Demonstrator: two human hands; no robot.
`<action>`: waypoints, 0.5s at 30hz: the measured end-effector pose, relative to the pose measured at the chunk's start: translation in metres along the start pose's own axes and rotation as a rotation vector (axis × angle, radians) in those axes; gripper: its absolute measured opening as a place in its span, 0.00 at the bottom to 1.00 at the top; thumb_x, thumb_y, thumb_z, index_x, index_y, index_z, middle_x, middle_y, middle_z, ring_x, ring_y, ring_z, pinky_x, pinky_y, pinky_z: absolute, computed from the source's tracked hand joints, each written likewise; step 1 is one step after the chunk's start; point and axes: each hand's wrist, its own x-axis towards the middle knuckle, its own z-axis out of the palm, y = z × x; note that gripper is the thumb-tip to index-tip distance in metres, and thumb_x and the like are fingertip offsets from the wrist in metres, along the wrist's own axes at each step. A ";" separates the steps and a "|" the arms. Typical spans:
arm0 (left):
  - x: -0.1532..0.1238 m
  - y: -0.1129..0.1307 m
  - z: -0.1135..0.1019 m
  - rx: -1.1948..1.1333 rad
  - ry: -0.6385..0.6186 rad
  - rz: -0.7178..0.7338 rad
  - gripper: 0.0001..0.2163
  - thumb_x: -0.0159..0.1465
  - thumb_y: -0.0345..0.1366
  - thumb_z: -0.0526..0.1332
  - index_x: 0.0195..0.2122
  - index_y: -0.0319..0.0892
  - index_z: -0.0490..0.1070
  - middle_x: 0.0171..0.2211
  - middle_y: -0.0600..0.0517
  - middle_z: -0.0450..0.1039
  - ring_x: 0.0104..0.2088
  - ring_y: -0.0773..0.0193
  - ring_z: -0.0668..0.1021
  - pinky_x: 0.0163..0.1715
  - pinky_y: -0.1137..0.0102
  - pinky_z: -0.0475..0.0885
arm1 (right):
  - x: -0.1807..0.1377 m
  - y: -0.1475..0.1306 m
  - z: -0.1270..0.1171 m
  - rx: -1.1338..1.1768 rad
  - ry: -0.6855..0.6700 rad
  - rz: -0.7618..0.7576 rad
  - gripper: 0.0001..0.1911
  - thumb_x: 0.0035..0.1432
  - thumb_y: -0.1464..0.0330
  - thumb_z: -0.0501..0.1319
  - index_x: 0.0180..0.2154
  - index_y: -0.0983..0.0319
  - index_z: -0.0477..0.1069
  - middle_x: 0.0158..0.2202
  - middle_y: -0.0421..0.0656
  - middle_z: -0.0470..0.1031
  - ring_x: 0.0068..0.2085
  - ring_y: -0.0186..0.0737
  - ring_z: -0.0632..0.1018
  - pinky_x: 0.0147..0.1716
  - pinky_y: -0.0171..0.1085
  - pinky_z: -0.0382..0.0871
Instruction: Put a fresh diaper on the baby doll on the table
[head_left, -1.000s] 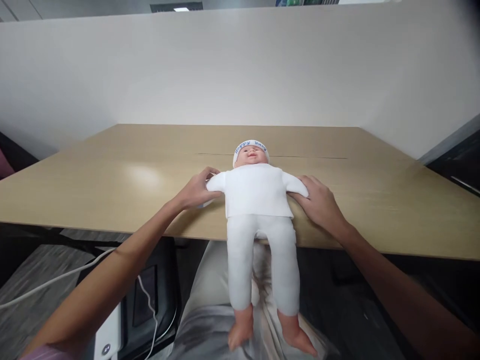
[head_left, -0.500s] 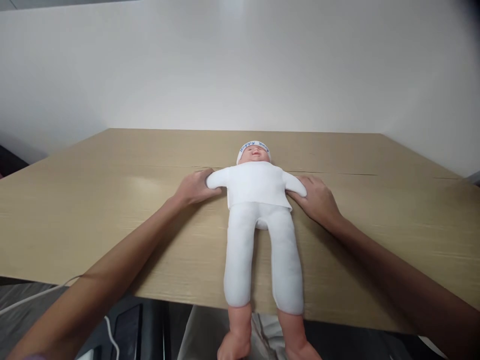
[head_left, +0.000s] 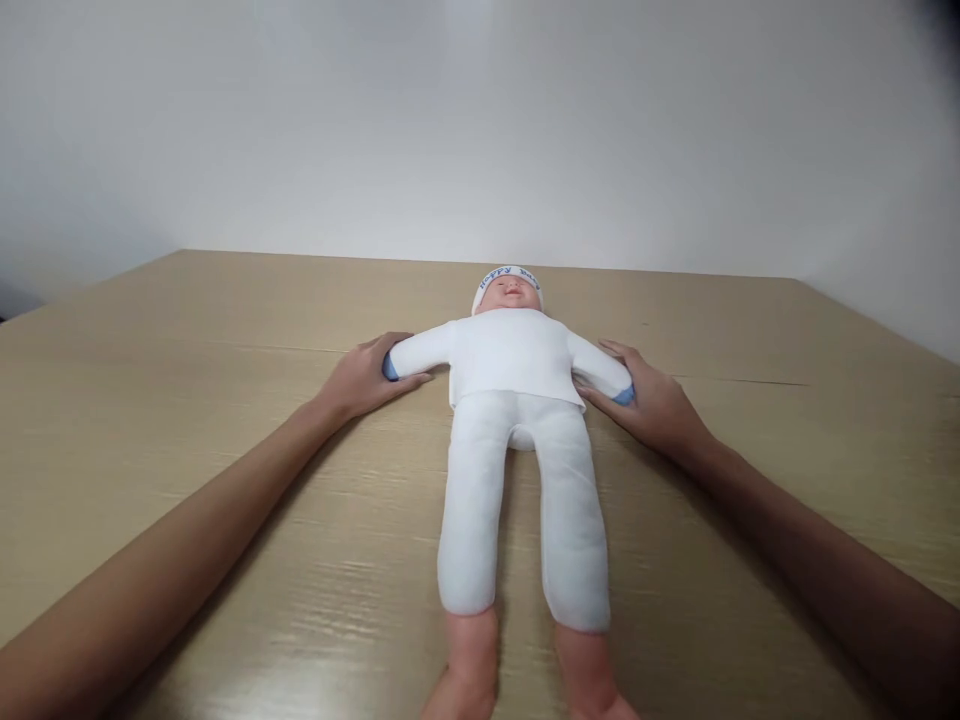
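A baby doll [head_left: 513, 360] lies on its back on a wooden table, its head toward the far wall. It wears a white long-sleeved top and white pants, with a white headband [head_left: 510, 277] lettered in blue. My left hand [head_left: 367, 375] is closed round the end of the doll's arm on the left, where a bit of blue shows past the sleeve. On the other side my right hand [head_left: 649, 395] grips the other arm's end, also blue at the tip. The doll's bare feet [head_left: 466, 675] run out of the bottom of the view.
The light wooden table top [head_left: 330, 550] spreads to both sides, with a thin seam line across it. Behind it and to the right stands a pale wall [head_left: 480, 130].
Both my hands have moved outward, and the doll's arms are spread wider, with blue now showing at their ends. The view has shifted, so the table's near edge is out of sight.
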 end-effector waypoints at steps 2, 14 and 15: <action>-0.006 -0.007 -0.005 -0.028 -0.030 -0.007 0.40 0.65 0.69 0.65 0.69 0.47 0.72 0.59 0.44 0.84 0.53 0.44 0.85 0.53 0.57 0.78 | -0.009 0.005 -0.005 0.031 -0.036 0.017 0.38 0.69 0.44 0.65 0.71 0.56 0.69 0.64 0.51 0.82 0.54 0.63 0.85 0.50 0.52 0.78; -0.021 0.016 -0.008 0.100 0.033 0.023 0.42 0.71 0.55 0.62 0.80 0.41 0.55 0.71 0.35 0.72 0.69 0.36 0.74 0.69 0.44 0.67 | -0.016 0.011 -0.002 -0.024 0.103 -0.089 0.37 0.68 0.50 0.63 0.69 0.64 0.68 0.62 0.61 0.80 0.59 0.68 0.79 0.59 0.61 0.71; -0.030 0.031 -0.014 0.100 0.073 0.029 0.41 0.71 0.54 0.62 0.80 0.40 0.54 0.73 0.34 0.69 0.71 0.36 0.71 0.71 0.42 0.65 | -0.023 0.005 -0.006 -0.050 0.137 -0.087 0.38 0.67 0.51 0.63 0.71 0.64 0.67 0.65 0.62 0.77 0.63 0.70 0.77 0.62 0.63 0.69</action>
